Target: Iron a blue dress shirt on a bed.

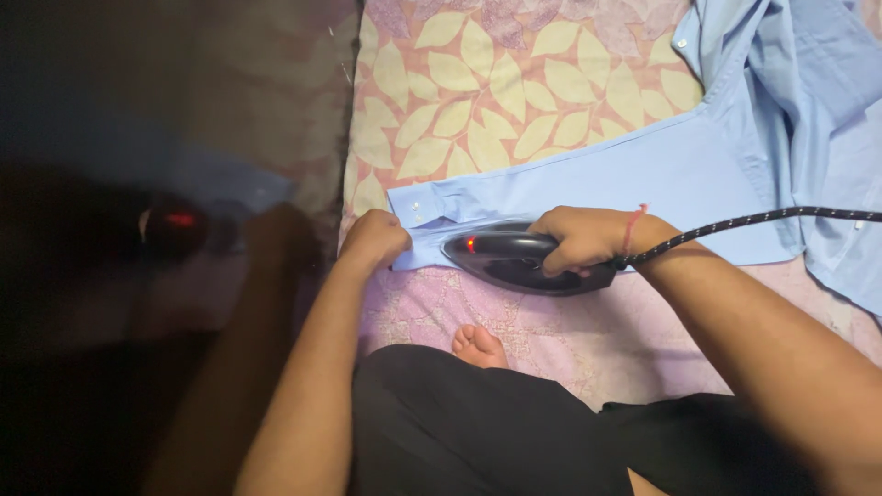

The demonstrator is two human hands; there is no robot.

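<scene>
While right hand [581, 241] clamped black iron [514, 262] handle, left hand [375, 237] fingers closed, pinning blue shirt sleeve [588, 174] cuff taut w/ fabric flat on floral sheet [496, 92].

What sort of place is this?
Probably a home bedroom: a leaf-patterned bedsheet serves as the ironing surface, where a seated person presses a light blue shirt with a black iron.

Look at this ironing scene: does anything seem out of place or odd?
Yes: the person's bare foot rests on the floral sheet just below the black iron, which the right hand holds on the blue shirt.
</scene>
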